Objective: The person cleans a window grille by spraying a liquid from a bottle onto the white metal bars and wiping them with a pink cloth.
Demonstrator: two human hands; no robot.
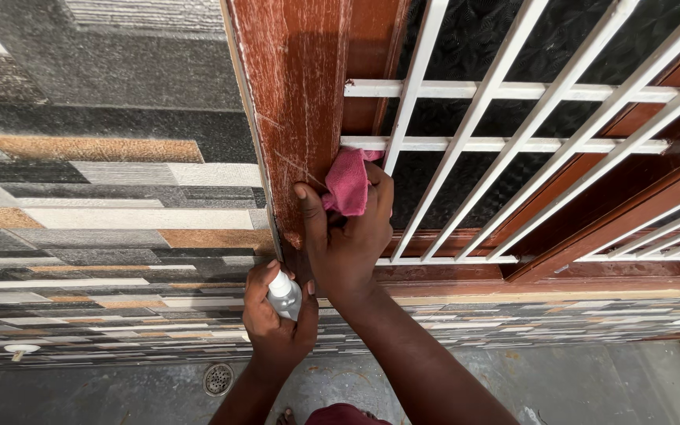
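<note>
Both hands work at the lower corner of a reddish-brown wooden window frame [297,118]. Right hand [348,244] is curled around a bunched pink cloth [348,182], pinching it between thumb and fingers and pressing it against the frame's upright post, just beside the near end of a white metal grille [513,145]. Left hand [275,315] sits lower and just to the left, touching the right wrist, fingers wrapped tightly around a small white spray bottle [283,293] whose top points up toward the frame's bottom edge. White streaks and scratches mark the post above the cloth. Behind the grille's bars lies dark textured glass [466,47], and the bars crowd the cloth's right side, leaving only narrow gaps. Left of the frame runs a wall of striped tiles [104,205] in grey, white and tan. Below, a grey concrete floor [576,378] carries a round metal drain cover [217,378], near the left forearm.
</note>
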